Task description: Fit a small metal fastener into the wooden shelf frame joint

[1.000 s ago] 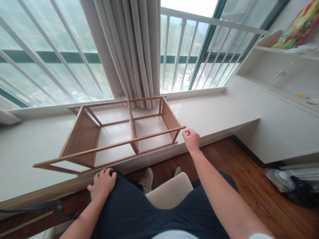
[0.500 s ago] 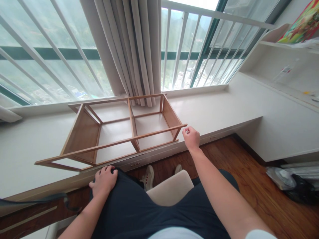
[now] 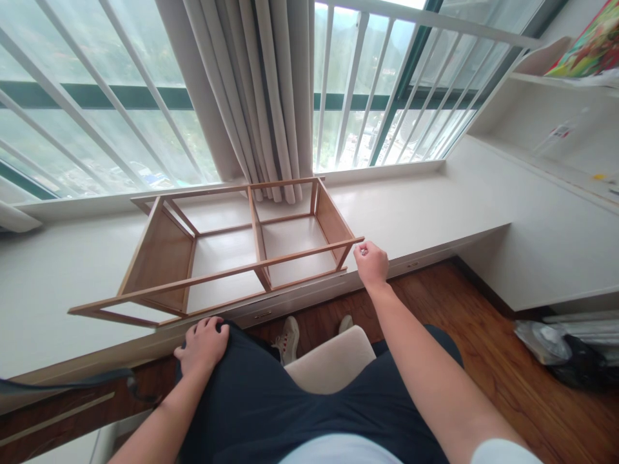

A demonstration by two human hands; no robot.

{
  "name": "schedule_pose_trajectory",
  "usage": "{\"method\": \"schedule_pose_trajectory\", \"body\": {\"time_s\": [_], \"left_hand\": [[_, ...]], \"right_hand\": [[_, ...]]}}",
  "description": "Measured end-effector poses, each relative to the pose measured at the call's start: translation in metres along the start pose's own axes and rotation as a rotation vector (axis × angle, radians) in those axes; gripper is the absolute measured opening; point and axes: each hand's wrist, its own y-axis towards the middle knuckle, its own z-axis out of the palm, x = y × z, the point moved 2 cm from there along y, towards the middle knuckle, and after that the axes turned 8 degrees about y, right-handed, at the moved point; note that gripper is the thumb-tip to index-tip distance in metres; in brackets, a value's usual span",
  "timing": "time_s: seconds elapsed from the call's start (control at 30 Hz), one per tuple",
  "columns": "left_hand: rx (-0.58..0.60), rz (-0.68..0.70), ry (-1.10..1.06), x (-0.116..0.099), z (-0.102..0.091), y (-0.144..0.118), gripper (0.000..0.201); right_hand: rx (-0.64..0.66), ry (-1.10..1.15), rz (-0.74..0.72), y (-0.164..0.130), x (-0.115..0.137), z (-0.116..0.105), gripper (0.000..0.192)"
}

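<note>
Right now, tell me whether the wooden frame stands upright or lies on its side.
On its side: the wooden frame lies on the white ledge, open face up.

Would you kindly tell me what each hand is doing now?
Left hand: resting open on the knee.
Right hand: fingers curled by the wooden frame; contents unclear.

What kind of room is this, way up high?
Probably a room in a high-rise flat, maybe a bedroom or study. A long white window ledge runs under tall barred windows with grey curtains, and far below are buildings. White shelves and a wooden floor look homely.
</note>
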Motion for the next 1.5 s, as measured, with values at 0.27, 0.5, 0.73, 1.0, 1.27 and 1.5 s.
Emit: {"method": "schedule_pose_trajectory", "body": {"time_s": [0.27, 0.5, 0.73, 1.0, 1.27, 1.5], "left_hand": [[0.012, -0.007, -0.006, 0.0, 0.0, 0.0, 0.044], [0.011, -0.001, -0.013, 0.001, 0.001, 0.001, 0.044], [-0.003, 0.011, -0.037, 0.003, 0.005, 0.003, 0.043], [0.038, -0.011, 0.008, -0.002, -0.003, -0.002, 0.046], [0.027, -0.004, 0.001, -0.003, -0.005, -0.004, 0.046], [0.01, 0.01, -0.027, 0.0, 0.001, -0.001, 0.045]], "right_hand": [[-0.019, 0.477, 0.186, 0.001, -0.004, 0.006, 0.022], [0.181, 1.301, 0.848, -0.002, 0.005, 0.014, 0.009], [0.315, 1.544, 1.063, -0.001, 0.01, 0.011, 0.013], [0.334, 1.636, 1.118, -0.002, 0.01, 0.013, 0.016], [0.316, 1.552, 0.99, -0.009, 0.011, 0.009, 0.014], [0.188, 1.184, 0.642, -0.006, -0.003, 0.007, 0.016]]}}
